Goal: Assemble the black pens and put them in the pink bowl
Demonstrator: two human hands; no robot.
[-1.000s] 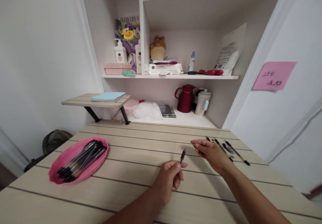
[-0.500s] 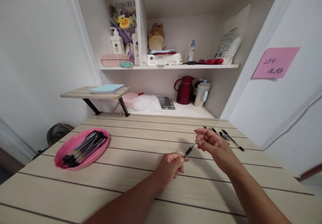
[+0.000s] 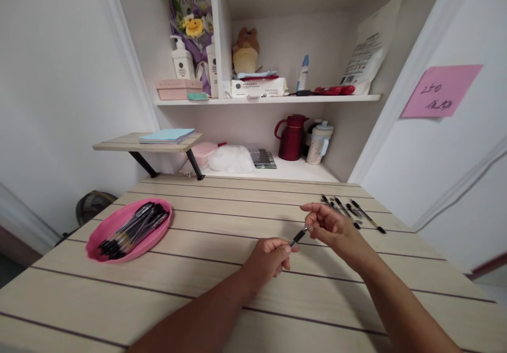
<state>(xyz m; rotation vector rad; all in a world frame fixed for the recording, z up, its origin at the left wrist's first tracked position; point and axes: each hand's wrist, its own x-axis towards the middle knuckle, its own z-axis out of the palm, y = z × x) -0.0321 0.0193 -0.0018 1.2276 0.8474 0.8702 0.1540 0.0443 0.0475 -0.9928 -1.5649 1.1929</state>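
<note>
My left hand (image 3: pixel 269 257) is closed around the barrel of a pen with a black grip (image 3: pixel 298 236), its front end pointing up and to the right. At that end, my right hand (image 3: pixel 330 231) pinches a small silvery pen tip (image 3: pixel 306 228) between thumb and forefinger. The tip meets the pen's front end, though the fingers partly cover it. Right of my right hand, several pens and pen parts (image 3: pixel 368 216) lie on the table. Over on the left, a pink tray (image 3: pixel 164 232) holds a heap of black and clear pens (image 3: pixel 132 231).
The slatted wooden table (image 3: pixel 190 300) spans the foreground. A small raised shelf (image 3: pixel 114 142) bears blue paper (image 3: pixel 168 135) at the back left. Behind the table stand a red jug (image 3: pixel 292 139) and a pale cup (image 3: pixel 319 144), under a stocked white shelf (image 3: pixel 269 100).
My right hand has brought the silvery tip down onto the pen's front end, covering the thin refill point that showed before. My left hand has hardly moved. The camera view has shifted slightly.
</note>
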